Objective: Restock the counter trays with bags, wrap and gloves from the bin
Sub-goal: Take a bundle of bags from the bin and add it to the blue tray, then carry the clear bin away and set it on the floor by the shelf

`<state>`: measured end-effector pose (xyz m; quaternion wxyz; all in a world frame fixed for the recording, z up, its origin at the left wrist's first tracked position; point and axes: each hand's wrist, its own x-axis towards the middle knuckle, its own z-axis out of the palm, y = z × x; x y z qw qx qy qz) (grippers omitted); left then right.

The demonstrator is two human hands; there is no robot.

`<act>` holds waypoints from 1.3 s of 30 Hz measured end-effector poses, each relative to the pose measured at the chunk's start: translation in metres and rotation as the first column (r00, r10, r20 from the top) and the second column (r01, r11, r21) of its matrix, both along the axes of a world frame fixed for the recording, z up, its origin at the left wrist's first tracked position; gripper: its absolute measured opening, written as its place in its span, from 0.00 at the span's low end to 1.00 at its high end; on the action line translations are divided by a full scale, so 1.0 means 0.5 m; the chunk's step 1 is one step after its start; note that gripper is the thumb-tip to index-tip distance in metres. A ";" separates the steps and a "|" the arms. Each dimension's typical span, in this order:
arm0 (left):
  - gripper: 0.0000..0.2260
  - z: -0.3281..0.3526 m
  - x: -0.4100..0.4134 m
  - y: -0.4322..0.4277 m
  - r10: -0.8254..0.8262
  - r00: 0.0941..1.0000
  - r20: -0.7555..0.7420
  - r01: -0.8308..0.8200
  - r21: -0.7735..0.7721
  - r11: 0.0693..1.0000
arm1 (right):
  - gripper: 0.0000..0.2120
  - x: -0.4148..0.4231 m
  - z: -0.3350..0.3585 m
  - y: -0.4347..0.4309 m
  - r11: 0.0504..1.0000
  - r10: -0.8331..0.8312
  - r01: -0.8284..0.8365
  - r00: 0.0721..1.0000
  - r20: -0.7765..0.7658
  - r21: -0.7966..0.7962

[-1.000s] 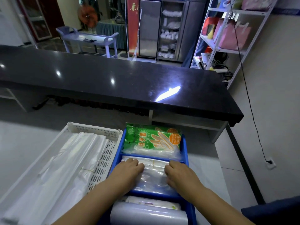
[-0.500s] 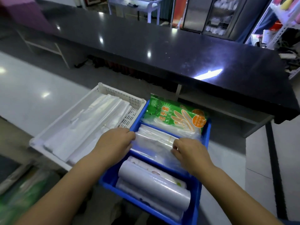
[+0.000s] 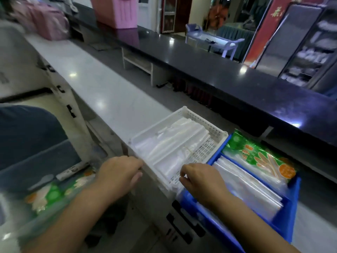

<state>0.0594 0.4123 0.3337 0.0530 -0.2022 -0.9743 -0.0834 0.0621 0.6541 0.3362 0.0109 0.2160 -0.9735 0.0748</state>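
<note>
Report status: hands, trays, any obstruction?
Left hand, right hand curled at white tray near edge, grip unclear. Blue tray holds clear bags, glove pack. No obstruction seen.

The left hand [image 3: 120, 172] curls at the near corner of the white tray [image 3: 206, 148]. Its fingertips are tucked under, so a grip cannot be told. The right hand [image 3: 200, 181] covers the seam between that tray and the blue tray [image 3: 293, 216]; what its fingers touch is unclear. Its forearm hides the blue tray's near compartment. The green packs [image 3: 49, 194] at lower left are smeared with blur, and what holds them cannot be made out. Print on the glove pack [image 3: 259, 157] is unreadable.
</note>
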 end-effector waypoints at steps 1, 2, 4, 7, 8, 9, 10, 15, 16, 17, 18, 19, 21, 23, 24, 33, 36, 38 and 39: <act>0.06 -0.004 0.016 -0.053 0.042 0.999 0.019 -0.042 -0.006 0.999 | 0.12 0.001 -0.003 -0.052 1.000 0.025 -0.025 1.000 -0.004 0.010; 0.07 -0.009 0.033 -0.109 0.083 0.996 0.033 -0.083 -0.007 0.997 | 0.12 0.004 -0.007 -0.105 0.999 0.048 -0.047 0.999 -0.017 0.020; 0.07 -0.019 0.066 -0.221 0.145 0.988 0.045 -0.145 -0.016 0.989 | 0.13 0.011 -0.021 -0.210 0.995 0.098 -0.097 0.994 -0.047 0.028; 0.08 -0.040 0.115 -0.391 0.230 0.973 0.022 -0.228 -0.073 0.971 | 0.12 0.033 -0.057 -0.365 0.987 0.161 -0.161 0.987 -0.019 0.010; 0.07 -0.051 0.133 -0.444 0.262 0.964 0.048 -0.257 -0.087 0.962 | 0.12 0.043 -0.070 -0.414 0.984 0.176 -0.176 0.984 -0.004 0.000; 0.06 -0.063 0.151 -0.496 0.298 0.951 0.078 -0.292 -0.080 0.953 | 0.10 0.054 -0.084 -0.461 0.981 0.193 -0.193 0.981 0.007 -0.020; 0.04 -0.076 0.169 -0.544 0.330 0.939 0.096 -0.326 -0.060 0.944 | 0.09 0.063 -0.097 -0.505 0.977 0.209 -0.208 0.978 0.015 -0.046; 0.07 -0.124 0.221 -0.721 0.419 0.896 0.148 -0.402 -0.129 0.906 | 0.09 0.095 -0.153 -0.674 0.973 0.222 -0.209 0.963 0.154 -0.097; 0.07 -0.133 0.220 -0.745 0.417 0.894 0.162 -0.399 -0.133 0.907 | 0.09 0.095 -0.162 -0.695 0.974 0.215 -0.200 0.962 0.168 -0.105; 0.07 -0.142 0.216 -0.766 0.414 0.894 0.169 -0.396 -0.130 0.909 | 0.09 0.093 -0.173 -0.713 0.975 0.209 -0.192 0.962 0.178 -0.109; 0.07 -0.153 0.209 -0.784 0.409 0.895 0.177 -0.392 -0.124 0.912 | 0.09 0.090 -0.184 -0.727 0.977 0.201 -0.183 0.962 0.186 -0.108; 0.07 -0.163 0.201 -0.799 0.403 0.895 0.190 -0.387 -0.118 0.915 | 0.08 0.085 -0.194 -0.738 0.980 0.188 -0.171 0.962 0.197 -0.100; 0.07 -0.186 0.182 -0.822 0.403 0.886 0.229 -0.389 -0.103 0.915 | 0.08 0.070 -0.215 -0.752 0.988 0.148 -0.134 0.961 0.232 -0.077; 0.07 -0.211 0.158 -0.842 0.411 0.870 0.271 -0.399 -0.099 0.911 | 0.08 0.048 -0.239 -0.763 0.994 0.099 -0.086 0.957 0.274 -0.060; 0.07 -0.224 0.145 -0.853 0.413 0.862 0.293 -0.400 -0.106 0.910 | 0.08 0.035 -0.253 -0.770 0.997 0.076 -0.063 0.954 0.291 -0.054; 0.08 -0.255 -0.003 -0.993 0.496 0.799 0.340 -0.436 -0.241 0.867 | 0.09 -0.109 -0.371 -0.879 0.997 -0.070 0.080 0.879 0.472 -0.001; 0.09 -0.260 -0.058 -1.038 0.499 0.798 0.337 -0.434 -0.253 0.865 | 0.10 -0.156 -0.394 -0.918 0.988 -0.145 0.155 0.833 0.534 0.027; 0.09 -0.267 -0.093 -1.057 0.497 0.795 0.348 -0.431 -0.254 0.866 | 0.09 -0.181 -0.402 -0.936 0.968 -0.223 0.248 0.778 0.587 0.040; 0.09 -0.275 -0.109 -1.061 0.487 0.793 0.366 -0.421 -0.249 0.872 | 0.09 -0.189 -0.405 -0.940 0.953 -0.265 0.299 0.749 0.607 0.048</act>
